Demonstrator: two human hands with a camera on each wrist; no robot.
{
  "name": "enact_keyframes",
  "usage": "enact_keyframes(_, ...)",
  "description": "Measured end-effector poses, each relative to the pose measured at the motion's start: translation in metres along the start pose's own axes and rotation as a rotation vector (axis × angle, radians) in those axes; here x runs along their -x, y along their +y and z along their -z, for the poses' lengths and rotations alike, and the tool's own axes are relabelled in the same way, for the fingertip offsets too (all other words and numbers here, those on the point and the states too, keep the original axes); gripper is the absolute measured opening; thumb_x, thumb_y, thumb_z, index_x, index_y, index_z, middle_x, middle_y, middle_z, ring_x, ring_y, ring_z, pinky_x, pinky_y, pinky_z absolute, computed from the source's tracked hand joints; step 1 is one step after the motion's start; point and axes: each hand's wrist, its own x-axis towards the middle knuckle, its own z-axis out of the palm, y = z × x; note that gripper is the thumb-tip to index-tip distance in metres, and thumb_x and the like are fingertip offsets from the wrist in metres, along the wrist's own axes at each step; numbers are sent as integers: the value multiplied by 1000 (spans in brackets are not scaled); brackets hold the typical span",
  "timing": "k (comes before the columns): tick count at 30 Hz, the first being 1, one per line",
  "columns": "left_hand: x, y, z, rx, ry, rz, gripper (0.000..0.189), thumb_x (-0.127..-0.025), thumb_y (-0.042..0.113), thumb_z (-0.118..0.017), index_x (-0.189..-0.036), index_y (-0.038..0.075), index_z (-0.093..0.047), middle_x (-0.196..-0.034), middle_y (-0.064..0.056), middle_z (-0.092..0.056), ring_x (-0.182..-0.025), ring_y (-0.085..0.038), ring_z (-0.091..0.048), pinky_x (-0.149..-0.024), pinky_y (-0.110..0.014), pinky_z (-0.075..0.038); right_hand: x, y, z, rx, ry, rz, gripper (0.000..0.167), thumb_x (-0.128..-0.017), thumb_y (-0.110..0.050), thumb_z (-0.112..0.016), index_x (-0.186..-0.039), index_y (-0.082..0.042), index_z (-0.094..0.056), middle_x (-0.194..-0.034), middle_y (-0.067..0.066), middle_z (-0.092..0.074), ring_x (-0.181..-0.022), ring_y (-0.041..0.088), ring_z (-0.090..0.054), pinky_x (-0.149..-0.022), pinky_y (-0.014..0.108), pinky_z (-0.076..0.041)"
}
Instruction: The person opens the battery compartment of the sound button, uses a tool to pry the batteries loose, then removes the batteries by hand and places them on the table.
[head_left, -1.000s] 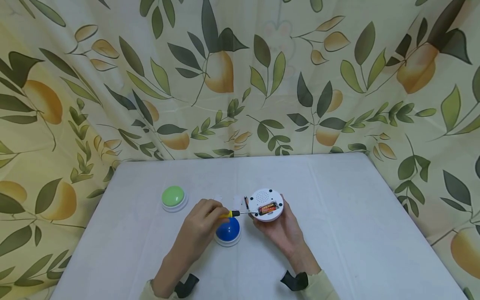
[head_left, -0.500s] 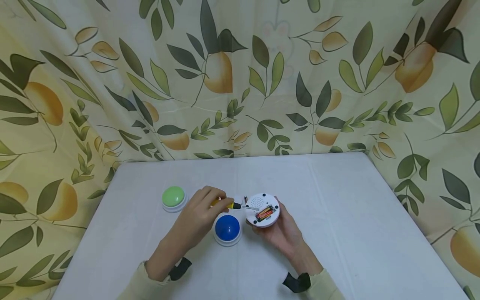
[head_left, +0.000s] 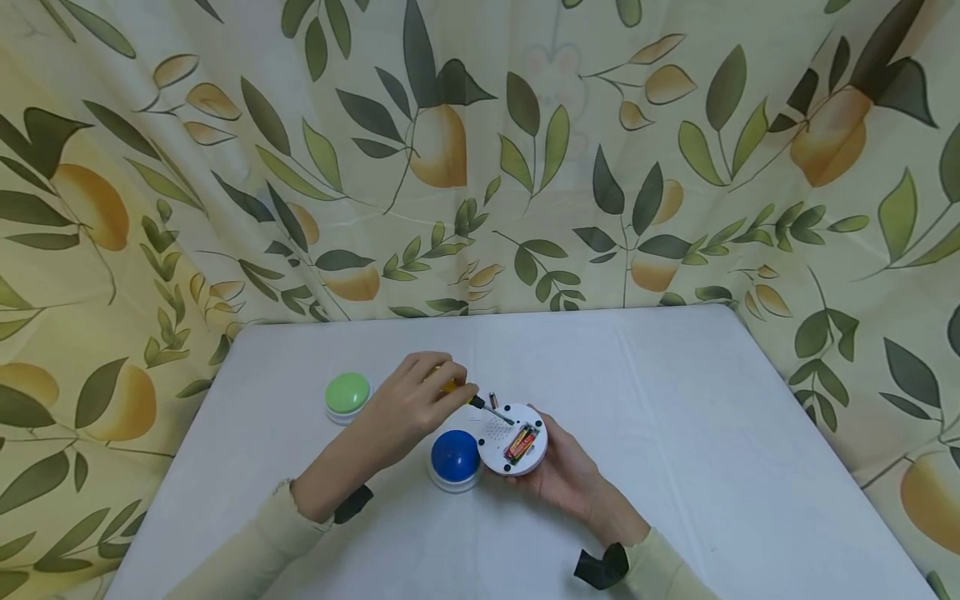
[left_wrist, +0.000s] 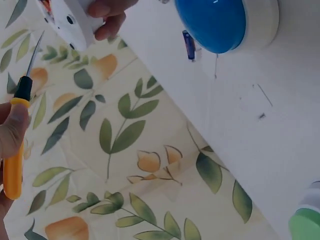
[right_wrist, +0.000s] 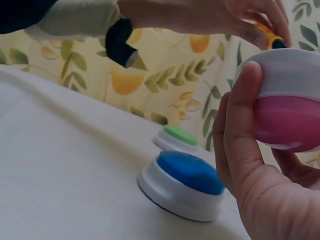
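My left hand (head_left: pixel 416 408) grips a yellow-handled screwdriver (left_wrist: pixel 16 145) with a black collar and a thin metal shaft. In the head view its tip overlaps the white underside of a round push-button (head_left: pixel 497 433), near the speaker holes. My right hand (head_left: pixel 573 475) holds that button upside down, fingers curled round its rim; the right wrist view shows its pink dome (right_wrist: pixel 287 122) facing down. An orange-and-black battery (head_left: pixel 521 445) lies in the open compartment of the underside. The blue button (head_left: pixel 455 456) stands on the table just left of the held one.
A green button (head_left: pixel 347 392) stands farther left on the white-covered table (head_left: pixel 675 400). Behind the held button lies a loose battery (left_wrist: pixel 188 45), close to the blue button in the left wrist view. A leaf-and-fruit patterned curtain (head_left: pixel 480 167) hangs behind the table.
The held button has come down and left, toward the blue one. My left hand has risen, so the screwdriver now slants downward to the underside instead of lying nearly level.
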Motion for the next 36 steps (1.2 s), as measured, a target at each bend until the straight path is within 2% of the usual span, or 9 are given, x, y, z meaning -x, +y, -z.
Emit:
enact_keyframes(5,-4,-3,-1,-58,12,-58,41,-81,12,-91,-119,18,-76,-118,-3,-70,-118,-27,-63,-103,-41,-55,-2,1,-2,46,-24,-51,59,-113,-52,-23,-164,-25,-11,-140,12,-61,-123,36,-66,-91,32,-60)
enact_keyframes(7,-7,-3,-1,-78,22,-84,40,-82,11,-90,-119,19,-75,-118,-2,-70,-118,-27,-64,-104,-43,-54,-3,2,-3,58,-29,-66,58,-113,-52,-22,-164,-25,-12,-139,13,-61,-122,35,-66,-91,31,-60)
enact_keyframes(15,-16,-5,-4,-112,26,-182,35,-87,14,-86,-117,24,-72,-114,1,-69,-116,-23,-62,-106,-46,-50,-6,4,-7,93,-29,-100,47,-113,-52,-24,-146,-27,-46,-134,12,-62,-118,29,-66,-91,31,-59)
enact_keyframes(24,-25,-9,-2,-169,47,-312,31,-89,12,-82,-114,25,-69,-114,4,-67,-116,-22,-60,-108,-44,-49,-10,7,-4,88,-31,-142,47,-113,-54,-26,-145,-27,-47,-136,12,-58,-121,32,-65,-93,32,-59)
enact_keyframes(27,-31,-13,-2,-148,45,-358,31,-89,10,-82,-113,25,-68,-116,3,-67,-117,-22,-60,-111,-44,-48,-11,7,-3,72,-57,-161,47,-112,-54,-27,-146,-26,-46,-137,12,-58,-123,32,-65,-94,33,-59)
enact_keyframes(30,-37,-17,-3,-87,32,-380,33,-88,10,-84,-112,25,-68,-118,3,-67,-120,-21,-60,-116,-45,-46,-11,7,-3,64,-71,-189,48,-112,-55,-31,-145,-25,-45,-136,13,-60,-123,31,-65,-94,34,-60)
enact_keyframes(36,-46,-24,-14,103,11,-355,28,-87,8,-85,-107,24,-74,-115,3,-68,-120,-21,-60,-121,-43,-43,-11,7,-4,65,-65,-218,49,-111,-56,-33,-148,-25,-40,-136,13,-62,-121,29,-66,-93,33,-60)
